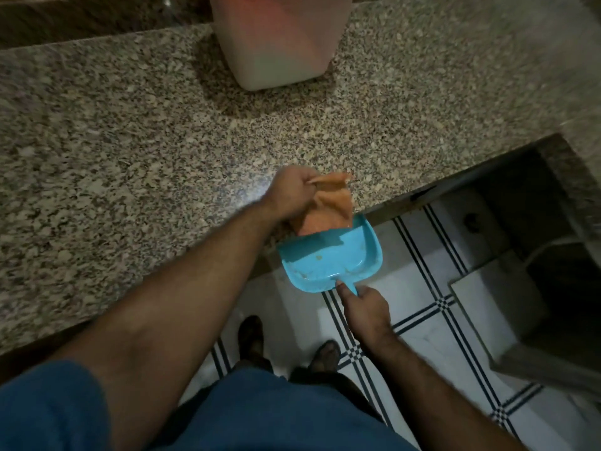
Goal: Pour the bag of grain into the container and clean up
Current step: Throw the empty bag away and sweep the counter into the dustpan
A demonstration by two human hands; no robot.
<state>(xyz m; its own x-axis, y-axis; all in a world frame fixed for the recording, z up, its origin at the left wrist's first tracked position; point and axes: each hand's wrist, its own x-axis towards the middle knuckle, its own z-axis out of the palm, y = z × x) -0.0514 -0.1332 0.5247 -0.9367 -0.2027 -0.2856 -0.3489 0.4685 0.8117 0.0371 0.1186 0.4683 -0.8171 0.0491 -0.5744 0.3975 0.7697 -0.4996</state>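
My left hand (292, 193) grips a crumpled orange cloth (335, 203) at the front edge of the speckled granite counter (130, 141). The cloth hangs over the lip of a blue dustpan (335, 258), which is held just below the counter edge. My right hand (367, 310) is closed around the dustpan's handle, index finger along it. A few small grains lie inside the pan. A pale translucent plastic container (279, 43) stands at the back of the counter, its top out of frame. No grain bag is visible.
The counter has a cut-out corner at right, with a dark recess (520, 206) beneath it. Below is a white tiled floor (439, 336) with black stripes. My feet (286, 346) stand near the counter. A pale box-like object (504, 307) sits low at right.
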